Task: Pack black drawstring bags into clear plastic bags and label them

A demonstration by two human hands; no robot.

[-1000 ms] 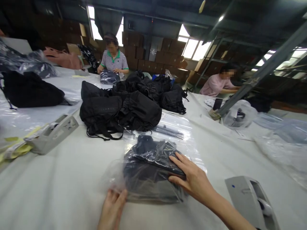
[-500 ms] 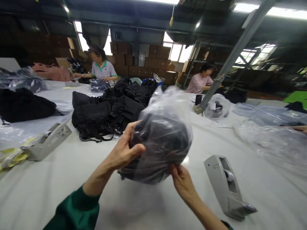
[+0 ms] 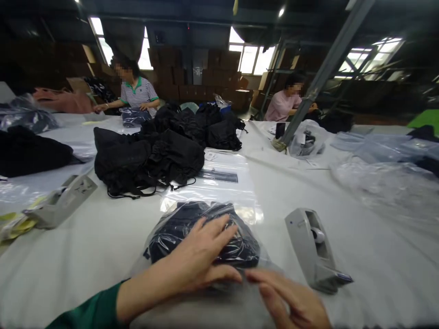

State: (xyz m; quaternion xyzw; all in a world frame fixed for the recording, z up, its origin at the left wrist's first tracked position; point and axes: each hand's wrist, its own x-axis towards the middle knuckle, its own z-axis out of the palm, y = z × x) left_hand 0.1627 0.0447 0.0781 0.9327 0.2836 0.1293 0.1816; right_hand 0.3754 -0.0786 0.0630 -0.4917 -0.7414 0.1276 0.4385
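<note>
A dark folded item in a clear plastic bag [image 3: 164, 233] lies flat on the white table [image 3: 113, 242] in front of me. My left hand [image 3: 202, 251] rests on top of the bag with its fingers spread, holding nothing. At the bag's near right edge is my right hand [image 3: 288, 297], blurred by motion, its thumb apart from its fingers and nothing seen between them. Just behind the bag lie flat clear plastic bags [image 3: 226, 189] with a dark printed panel.
Black drawstring bags [image 3: 147, 160] are piled behind to the left. Tape dispensers stand at right [image 3: 312, 251] and left [image 3: 63, 201]. A metal post [image 3: 315, 82] rises beyond, near crumpled plastic [image 3: 384, 187]. Two people [image 3: 137, 91] [image 3: 283, 103] work across the table.
The bagged item has come down from the air onto the table. My left hand has let go of its side and lies on top; my right hand has shifted lower and to the right.
</note>
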